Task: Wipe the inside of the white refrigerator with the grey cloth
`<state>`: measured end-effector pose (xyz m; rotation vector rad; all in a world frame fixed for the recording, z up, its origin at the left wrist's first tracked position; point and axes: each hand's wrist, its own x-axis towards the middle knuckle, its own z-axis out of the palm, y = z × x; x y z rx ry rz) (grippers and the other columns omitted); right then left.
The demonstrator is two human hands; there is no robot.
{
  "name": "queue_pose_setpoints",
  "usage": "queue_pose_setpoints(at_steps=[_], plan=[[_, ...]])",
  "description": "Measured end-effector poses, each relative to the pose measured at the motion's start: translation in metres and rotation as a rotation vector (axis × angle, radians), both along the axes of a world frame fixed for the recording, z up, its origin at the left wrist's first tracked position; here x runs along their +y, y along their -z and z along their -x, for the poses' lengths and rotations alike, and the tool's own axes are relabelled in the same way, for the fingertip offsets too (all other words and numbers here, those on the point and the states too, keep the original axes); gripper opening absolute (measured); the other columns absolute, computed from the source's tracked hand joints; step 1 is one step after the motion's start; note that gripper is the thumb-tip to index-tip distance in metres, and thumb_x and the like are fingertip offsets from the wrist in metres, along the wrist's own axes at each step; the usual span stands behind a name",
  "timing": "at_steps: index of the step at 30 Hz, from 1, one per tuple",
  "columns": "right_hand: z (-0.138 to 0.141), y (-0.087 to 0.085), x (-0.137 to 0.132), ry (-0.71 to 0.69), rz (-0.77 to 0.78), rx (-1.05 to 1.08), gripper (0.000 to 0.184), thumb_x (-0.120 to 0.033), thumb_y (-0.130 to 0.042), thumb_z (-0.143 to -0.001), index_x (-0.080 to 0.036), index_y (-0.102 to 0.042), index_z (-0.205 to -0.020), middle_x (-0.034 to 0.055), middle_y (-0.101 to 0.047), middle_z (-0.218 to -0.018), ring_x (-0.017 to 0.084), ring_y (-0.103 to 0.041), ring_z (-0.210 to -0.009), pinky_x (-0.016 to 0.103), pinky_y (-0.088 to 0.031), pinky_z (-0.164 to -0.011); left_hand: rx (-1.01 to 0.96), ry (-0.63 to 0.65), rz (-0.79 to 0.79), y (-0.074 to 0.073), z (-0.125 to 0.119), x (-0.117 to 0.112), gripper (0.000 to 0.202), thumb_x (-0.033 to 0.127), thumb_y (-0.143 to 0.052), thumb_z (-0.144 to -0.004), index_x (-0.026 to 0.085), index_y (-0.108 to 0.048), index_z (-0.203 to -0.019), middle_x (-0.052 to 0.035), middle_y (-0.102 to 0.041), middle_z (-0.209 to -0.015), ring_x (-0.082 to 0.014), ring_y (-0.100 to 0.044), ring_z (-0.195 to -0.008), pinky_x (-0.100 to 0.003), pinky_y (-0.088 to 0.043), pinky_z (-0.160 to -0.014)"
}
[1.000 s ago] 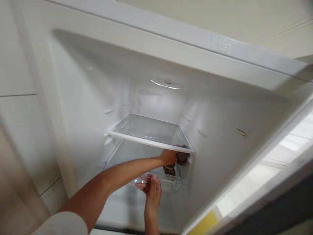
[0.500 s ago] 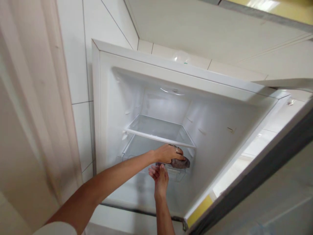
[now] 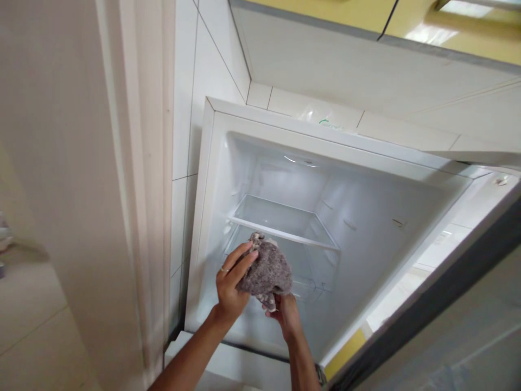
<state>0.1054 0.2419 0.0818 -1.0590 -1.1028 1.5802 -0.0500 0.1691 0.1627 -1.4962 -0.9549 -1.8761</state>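
Observation:
A grey, mottled cloth [image 3: 266, 270] is bunched between both my hands in front of the open white fridge [image 3: 358, 217]. My left hand [image 3: 230, 287] grips the cloth from the left, fingers curled on it, a ring showing. Beneath it, my right hand [image 3: 285, 312] holds the cloth's lower edge. Both hands are outside the fridge, just before the glass shelf [image 3: 280, 222] and the clear drawer below it.
The fridge door [image 3: 448, 304] stands open to the right, with a yellow patch near its bottom. White wall tiles [image 3: 211, 60] lie behind and to the left of the fridge. A pale panel [image 3: 81, 190] fills the left side. Yellow cabinets [image 3: 448, 27] hang above.
My left hand has drawn the cloth out from under the glass shelf. Both hands now hold it in front of the fridge. The view has pulled back and shifted left.

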Motion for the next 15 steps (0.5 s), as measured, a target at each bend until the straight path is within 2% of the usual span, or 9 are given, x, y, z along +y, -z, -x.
queue_pose_setpoints(at_steps=[4,6,9,11,13,15], plan=[[0.0,-0.035,-0.051,-0.17,-0.16,-0.102,0.066,-0.078,-0.079,-0.063,-0.014,-0.069,-0.073,0.0087,-0.071,-0.068,0.015,-0.061,-0.046,0.023,-0.047,-0.04,-0.31,-0.088,-0.001,0.008,0.005,-0.022,0.053,0.002,-0.055,-0.092,0.031,-0.069,-0.133,-0.0046,-0.072,-0.13,-0.0196,-0.068,-0.123,-0.037,-0.057,-0.107],[0.002,-0.053,-0.085,-0.195,-0.219,-0.131,0.067,-0.08,-0.074,-0.069,-0.013,-0.07,-0.068,0.0088,-0.069,-0.061,0.015,-0.061,-0.044,0.024,-0.047,-0.041,-0.461,-0.108,-0.023,0.006,0.006,-0.023,0.053,0.001,-0.054,-0.089,0.03,-0.071,-0.131,-0.0041,-0.072,-0.129,-0.0194,-0.067,-0.124,-0.037,-0.054,-0.11],[0.006,-0.07,-0.13,-0.039,-0.412,-0.222,0.059,-0.071,-0.065,-0.087,-0.016,-0.074,-0.068,0.0067,-0.066,-0.055,0.016,-0.061,-0.046,0.024,-0.047,-0.045,-0.59,-0.107,-0.042,-0.004,0.002,-0.022,0.055,-0.001,-0.054,-0.085,0.028,-0.072,-0.127,-0.0041,-0.073,-0.127,-0.0205,-0.067,-0.123,-0.039,-0.053,-0.11],[0.009,-0.076,-0.147,0.121,-0.643,-0.258,0.043,-0.056,-0.062,-0.096,-0.02,-0.08,-0.081,0.0068,-0.073,-0.068,0.018,-0.068,-0.06,0.027,-0.055,-0.055,-0.595,-0.084,-0.018,-0.012,-0.004,-0.023,0.058,-0.003,-0.053,-0.081,0.028,-0.072,-0.127,-0.0039,-0.073,-0.128,-0.0207,-0.067,-0.124,-0.038,-0.054,-0.11],[0.012,-0.08,-0.153,0.214,-0.91,-0.281,0.026,-0.04,-0.063,-0.097,-0.023,-0.08,-0.107,0.0088,-0.078,-0.095,0.021,-0.074,-0.082,0.031,-0.063,-0.072,-0.574,-0.041,0.015,-0.018,-0.011,-0.027,0.059,-0.004,-0.054,-0.081,0.028,-0.071,-0.128,-0.004,-0.073,-0.128,-0.0204,-0.067,-0.124,-0.037,-0.054,-0.11],[0.016,-0.082,-0.151,0.279,-1.133,-0.306,0.036,-0.025,-0.061,-0.096,-0.026,-0.07,-0.132,0.011,-0.074,-0.12,0.023,-0.073,-0.105,0.034,-0.064,-0.084,-0.547,0.009,0.034,-0.02,-0.019,-0.034,0.055,-0.001,-0.057,-0.084,0.028,-0.07,-0.13,-0.0043,-0.072,-0.129,-0.0203,-0.067,-0.125,-0.036,-0.055,-0.109]])
